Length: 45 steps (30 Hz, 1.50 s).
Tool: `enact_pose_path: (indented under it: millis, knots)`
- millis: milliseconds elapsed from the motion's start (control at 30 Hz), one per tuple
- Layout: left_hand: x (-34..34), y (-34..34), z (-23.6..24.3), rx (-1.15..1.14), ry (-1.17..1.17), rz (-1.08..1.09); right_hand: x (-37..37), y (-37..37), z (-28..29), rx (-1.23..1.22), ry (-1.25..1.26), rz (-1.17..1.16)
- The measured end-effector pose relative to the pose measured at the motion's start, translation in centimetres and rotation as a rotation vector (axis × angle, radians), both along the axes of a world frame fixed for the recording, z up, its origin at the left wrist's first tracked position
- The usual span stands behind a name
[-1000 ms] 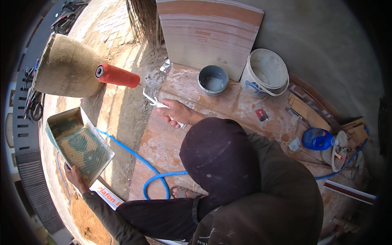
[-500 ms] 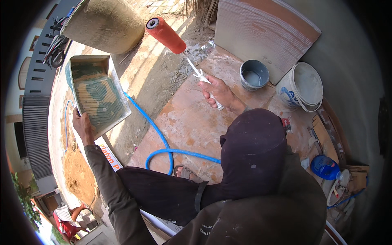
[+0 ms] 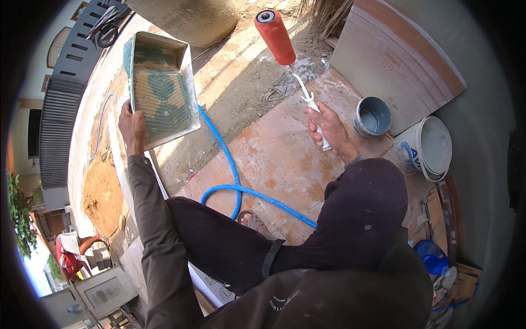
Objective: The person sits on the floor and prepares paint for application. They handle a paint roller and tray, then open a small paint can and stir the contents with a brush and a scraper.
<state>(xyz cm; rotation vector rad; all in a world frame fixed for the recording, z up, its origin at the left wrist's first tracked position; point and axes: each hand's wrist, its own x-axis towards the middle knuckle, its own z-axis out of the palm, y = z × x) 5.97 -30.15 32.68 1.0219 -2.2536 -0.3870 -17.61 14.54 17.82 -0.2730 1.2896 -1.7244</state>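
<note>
My left hand (image 3: pixel 132 123) grips the lower left edge of a paint tray (image 3: pixel 161 101), which is raised and tilted, its ribbed slope stained grey-green. My right hand (image 3: pixel 329 129) is closed round the white handle of a paint roller (image 3: pixel 276 38), whose red sleeve points up and away from me, a little apart from the tray. Just right of that hand stands a small grey bucket (image 3: pixel 373 116) with pale liquid in it. A blue hose (image 3: pixel 224 148) loops on the tiled slab (image 3: pixel 290 181) beneath both hands.
A leaning board (image 3: pixel 394 60), a white bucket (image 3: pixel 430 148), wood offcuts (image 3: pixel 438 211) and a blue bottle (image 3: pixel 428 255) line the right wall. A large rough cylinder (image 3: pixel 192 22) stands at the top. At the left are a sand pile (image 3: pixel 104 194), a motorbike (image 3: pixel 107 27) and another person (image 3: pixel 71 249).
The tray and roller have risen in the view, both shifting rightward, as my hands moved and the view turned. Both stay gripped. The other person at lower left has come into view.
</note>
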Motion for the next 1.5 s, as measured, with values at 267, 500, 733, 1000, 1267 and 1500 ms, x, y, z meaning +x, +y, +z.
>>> enact_pose_path:
  millis: [267,500,733,1000,1267,1500]
  knots:
    - [-1.4,2.0,0.4,0.08,-0.014,0.092,0.1,-0.1,-0.6,-0.02,-0.012,-0.018]
    - [-1.5,4.1,-0.1,-0.422,-0.298,0.103,0.3,-0.3,-0.6,0.02,-0.021,-0.001]
    - [-1.7,3.1,0.2,-0.671,-0.22,-0.084,0.4,-0.6,-0.8,0.003,-0.024,0.002]
    - [-2.9,4.4,0.5,-0.445,0.013,-0.132,0.5,-0.5,-1.2,-0.015,-0.056,0.017]
    - [-2.0,4.4,1.1,-0.369,-0.047,-0.051,0.4,-0.3,-0.6,-0.034,-0.01,0.017]
    - [-0.8,7.9,-0.3,0.191,0.368,-0.014,0.7,-0.6,1.2,-0.107,0.012,-0.015]
